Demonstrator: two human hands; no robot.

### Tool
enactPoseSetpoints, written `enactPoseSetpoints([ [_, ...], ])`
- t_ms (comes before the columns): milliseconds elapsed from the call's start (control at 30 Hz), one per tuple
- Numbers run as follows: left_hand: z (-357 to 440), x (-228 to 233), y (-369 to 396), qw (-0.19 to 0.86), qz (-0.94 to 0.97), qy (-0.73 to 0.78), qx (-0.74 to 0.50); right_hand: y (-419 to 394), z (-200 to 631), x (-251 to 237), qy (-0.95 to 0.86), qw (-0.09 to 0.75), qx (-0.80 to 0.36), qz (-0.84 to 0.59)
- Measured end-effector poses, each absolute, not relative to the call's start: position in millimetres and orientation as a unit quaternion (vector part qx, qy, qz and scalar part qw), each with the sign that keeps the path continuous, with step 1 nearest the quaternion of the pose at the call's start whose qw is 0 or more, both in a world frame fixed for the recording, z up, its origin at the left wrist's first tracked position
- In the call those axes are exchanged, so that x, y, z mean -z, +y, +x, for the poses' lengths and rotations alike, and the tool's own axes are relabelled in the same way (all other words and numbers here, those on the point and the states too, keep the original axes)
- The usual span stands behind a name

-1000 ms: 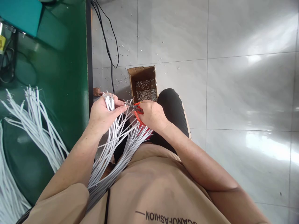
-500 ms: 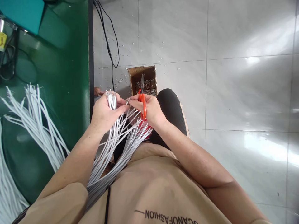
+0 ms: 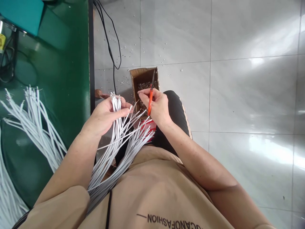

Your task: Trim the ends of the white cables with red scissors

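- Since half a second ago the right hand (image 3: pixel 158 106) has lifted away from the left hand (image 3: pixel 105 116), its orange-handled cutters (image 3: pixel 150 100) now over the cardboard box (image 3: pixel 143 76).
- The left hand grips a white cable bundle (image 3: pixel 116 140) above the lap.
- More cables (image 3: pixel 35 121) lie on the green table (image 3: pixel 66 79).
- Scraps dot the glossy grey tile floor (image 3: pixel 238 95).

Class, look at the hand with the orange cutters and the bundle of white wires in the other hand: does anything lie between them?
Nothing visible does. The right hand holds the cutters just beside the wires gripped in the left hand, with open air between.
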State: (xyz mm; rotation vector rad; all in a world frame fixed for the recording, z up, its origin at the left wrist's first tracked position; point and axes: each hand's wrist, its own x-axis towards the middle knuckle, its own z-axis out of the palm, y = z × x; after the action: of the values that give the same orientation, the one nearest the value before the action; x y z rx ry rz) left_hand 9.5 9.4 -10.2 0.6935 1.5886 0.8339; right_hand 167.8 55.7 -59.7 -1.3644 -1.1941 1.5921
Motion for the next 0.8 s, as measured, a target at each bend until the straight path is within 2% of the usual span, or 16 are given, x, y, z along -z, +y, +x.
enactPoseSetpoints([
  [167, 4, 12, 8, 0.571, 0.298, 0.678, -0.354, 53, 166, 48, -0.502, 0.356, -0.623, -0.483],
  [300, 1, 12, 8, 0.545, 0.333, 0.691, -0.339, 52, 160, 49, -0.527, 0.306, -0.635, -0.475],
  [433, 3, 9, 9, 0.516, 0.330, 0.717, -0.333, 51, 157, 50, -0.474, 0.297, -0.690, -0.459],
  [633, 3, 7, 8, 0.556, 0.341, 0.678, -0.341, 53, 158, 45, -0.387, 0.304, -0.744, -0.451],
  [800, 1, 9, 6, 0.500, 0.389, 0.715, -0.294, 53, 157, 46, -0.372, 0.290, -0.772, -0.425],
])
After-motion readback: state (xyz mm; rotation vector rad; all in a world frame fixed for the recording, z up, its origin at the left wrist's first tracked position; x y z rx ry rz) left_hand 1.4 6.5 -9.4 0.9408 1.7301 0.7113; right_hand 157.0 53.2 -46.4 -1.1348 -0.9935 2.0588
